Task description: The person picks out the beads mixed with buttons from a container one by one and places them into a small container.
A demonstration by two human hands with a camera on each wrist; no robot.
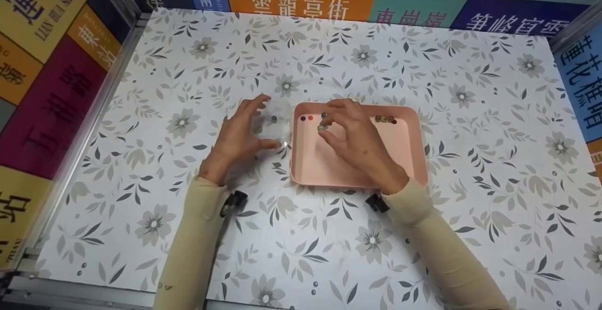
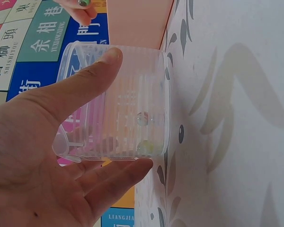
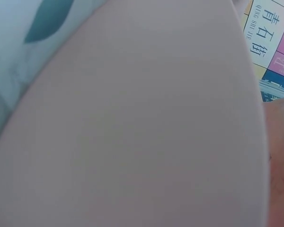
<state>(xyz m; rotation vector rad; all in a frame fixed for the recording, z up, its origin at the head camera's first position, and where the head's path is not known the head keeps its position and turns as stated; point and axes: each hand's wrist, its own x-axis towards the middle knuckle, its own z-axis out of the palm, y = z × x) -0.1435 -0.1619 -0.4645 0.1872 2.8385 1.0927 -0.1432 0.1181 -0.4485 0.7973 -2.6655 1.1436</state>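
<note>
A clear ribbed plastic box (image 2: 128,90) stands beside the tray, with a marble (image 2: 143,118) and a greenish marble (image 2: 146,147) inside. My left hand (image 1: 235,136) holds it, thumb on one side and fingers on the other. Over the pink tray (image 1: 320,169), my right hand (image 1: 362,143) pinches a greenish marble (image 1: 322,128) between thumb and fingertip. In the right wrist view the tray's wall (image 3: 146,113) hides most of that hand.
Along the tray's far side lie a dark blue marble (image 1: 303,118), a red marble (image 1: 310,118) and a short row of brownish-green marbles (image 1: 384,119). A floral cloth (image 1: 291,253) covers the table. Panels with printed signs (image 1: 301,4) stand around it.
</note>
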